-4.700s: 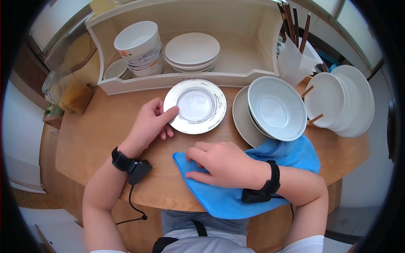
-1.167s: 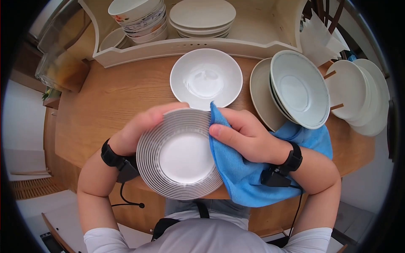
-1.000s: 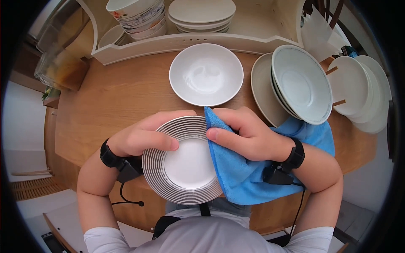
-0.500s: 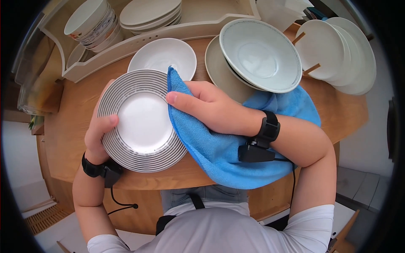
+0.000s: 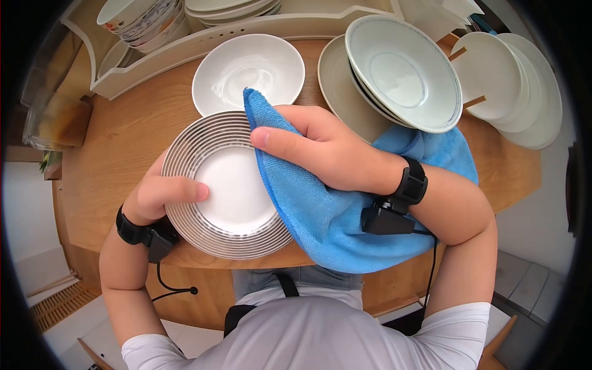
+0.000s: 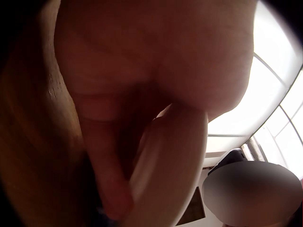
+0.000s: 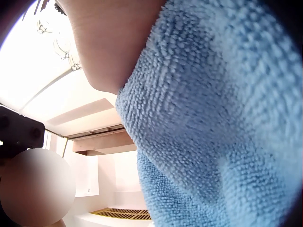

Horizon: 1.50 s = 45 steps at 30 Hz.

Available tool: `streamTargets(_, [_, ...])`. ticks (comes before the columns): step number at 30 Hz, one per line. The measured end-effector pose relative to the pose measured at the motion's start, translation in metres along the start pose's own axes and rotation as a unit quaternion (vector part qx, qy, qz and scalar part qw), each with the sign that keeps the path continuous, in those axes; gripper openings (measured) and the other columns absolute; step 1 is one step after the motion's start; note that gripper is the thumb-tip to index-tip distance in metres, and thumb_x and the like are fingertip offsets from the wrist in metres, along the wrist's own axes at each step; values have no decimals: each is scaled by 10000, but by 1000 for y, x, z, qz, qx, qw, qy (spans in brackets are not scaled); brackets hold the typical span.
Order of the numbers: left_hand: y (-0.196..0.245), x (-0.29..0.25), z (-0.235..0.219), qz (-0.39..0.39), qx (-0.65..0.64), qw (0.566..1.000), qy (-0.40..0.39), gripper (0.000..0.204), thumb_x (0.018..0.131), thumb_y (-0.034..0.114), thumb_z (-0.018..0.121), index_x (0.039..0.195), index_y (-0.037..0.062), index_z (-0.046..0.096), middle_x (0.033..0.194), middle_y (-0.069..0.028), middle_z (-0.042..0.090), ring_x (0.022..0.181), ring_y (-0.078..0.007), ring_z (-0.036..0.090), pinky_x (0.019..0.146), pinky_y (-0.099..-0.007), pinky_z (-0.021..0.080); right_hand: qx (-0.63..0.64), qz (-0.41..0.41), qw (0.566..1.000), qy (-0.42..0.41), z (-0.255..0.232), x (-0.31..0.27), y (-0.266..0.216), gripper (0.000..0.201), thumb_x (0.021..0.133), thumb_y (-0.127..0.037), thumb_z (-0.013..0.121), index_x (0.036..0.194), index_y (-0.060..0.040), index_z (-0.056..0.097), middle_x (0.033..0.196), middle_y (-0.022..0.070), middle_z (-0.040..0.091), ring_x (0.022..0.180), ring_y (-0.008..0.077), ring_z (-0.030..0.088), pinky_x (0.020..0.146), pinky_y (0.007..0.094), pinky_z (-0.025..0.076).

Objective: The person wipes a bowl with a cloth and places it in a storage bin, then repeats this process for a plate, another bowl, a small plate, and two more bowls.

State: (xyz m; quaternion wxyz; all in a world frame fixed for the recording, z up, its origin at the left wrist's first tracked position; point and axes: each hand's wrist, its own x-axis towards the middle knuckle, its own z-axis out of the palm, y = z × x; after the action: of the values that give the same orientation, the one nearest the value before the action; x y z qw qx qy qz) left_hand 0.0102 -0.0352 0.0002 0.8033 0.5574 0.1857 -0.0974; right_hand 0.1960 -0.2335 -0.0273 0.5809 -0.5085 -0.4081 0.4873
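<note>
1. The striped plate (image 5: 237, 191) is gripped by the left hand (image 5: 155, 192) at the wooden table (image 5: 120, 151)'s near edge.
2. The blue cloth (image 5: 336, 231) is pinched over its rim by the right hand (image 5: 324, 148).
3. A cream shelf (image 5: 179, 54) is set behind.

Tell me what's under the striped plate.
The left hand holds the plate, with fingers underneath in the left wrist view. The table shows beside its rim, but whatever lies directly below is covered, so I can't tell.

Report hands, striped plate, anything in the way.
Left hand grips striped plate. Right hand pinches cloth over plate's right edge. White dish just beyond plate.
</note>
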Motion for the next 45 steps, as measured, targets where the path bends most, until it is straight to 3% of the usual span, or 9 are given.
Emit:
streamTargets(10, [6, -4, 2, 125, 9, 982, 142, 540, 835, 136, 592, 1322, -84, 514, 1185, -206, 661, 1045, -277, 678, 926, -352, 543, -32, -42, 997, 54, 2, 0, 5, 381, 1044, -365, 550, 1049, 8, 629, 872, -5, 641, 787, 62, 564, 702, 252, 486])
streamTargets(14, [-4, -5, 12, 148, -1, 980, 130, 556, 913, 191, 579, 1388, -79, 473, 1294, -206, 619, 1154, -282, 641, 953, -377, 535, -4, -39, 998, 56, 3, -2, -4, 388, 1049, -366, 541, 1045, 11, 632, 899, -8, 654, 794, 60, 570, 701, 246, 486])
streamTargets(16, [-9, -4, 0, 135, 21, 985, 105, 592, 974, 307, 560, 1416, -73, 452, 1348, -202, 592, 1202, -287, 617, 980, -391, 527, 43, 24, 997, 54, 2, -4, -10, 389, 1051, -371, 540, 1037, 5, 639, 902, -14, 653, 793, 51, 574, 699, 236, 487])
streamTargets(18, [-12, 3, -15, 203, -123, 971, -9, 668, 1008, 457, 502, 1421, -66, 452, 1352, -204, 593, 1203, -289, 619, 1004, -397, 518, 45, 40, 997, 44, -2, -3, -10, 385, 1051, -376, 544, 1027, -5, 645, 883, -20, 643, 784, 43, 572, 691, 225, 486])
streamTargets(22, [-14, 11, -26, 94, -192, 972, -102, 765, 1019, 597, 380, 1431, -43, 456, 1351, -201, 599, 1185, -285, 629, 1012, -397, 516, 40, 66, 997, 28, 0, -4, -13, 372, 1052, -364, 546, 1022, -7, 647, 864, -27, 636, 772, 37, 565, 678, 219, 482])
streamTargets(23, [-16, 9, -24, 76, -161, 984, -27, 659, 1021, 482, 475, 1426, -37, 462, 1346, -180, 605, 1187, -260, 622, 1016, -376, 501, 34, 64, 997, 24, 0, -4, -13, 367, 1053, -358, 546, 1022, -7, 648, 860, -29, 635, 771, 36, 564, 674, 218, 481])
streamTargets(27, [4, 5, 5, 56, -21, 997, -41, 543, 943, 185, 616, 1411, -43, 462, 1316, -141, 618, 1206, -215, 593, 1025, -337, 462, 8, 56, 998, 13, 1, -3, -13, 360, 1054, -353, 544, 1038, -8, 645, 881, -25, 637, 774, 37, 568, 678, 216, 483])
streamTargets(36, [2, 5, 9, 179, -89, 980, 22, 443, 999, 201, 511, 1348, -73, 517, 1252, -183, 649, 1114, -243, 653, 973, -348, 516, 47, 73, 995, 38, 1, -3, -13, 382, 1064, -363, 520, 1118, -3, 636, 936, -13, 643, 813, 42, 562, 707, 221, 477])
streamTargets(45, [1, 7, 2, 160, -7, 987, 29, 431, 1007, 211, 520, 1331, -73, 538, 1235, -166, 662, 1118, -235, 651, 980, -337, 508, 49, 63, 996, 48, 1, -3, -11, 358, 1065, -344, 525, 1064, -9, 652, 887, -35, 632, 781, 28, 548, 685, 212, 464])
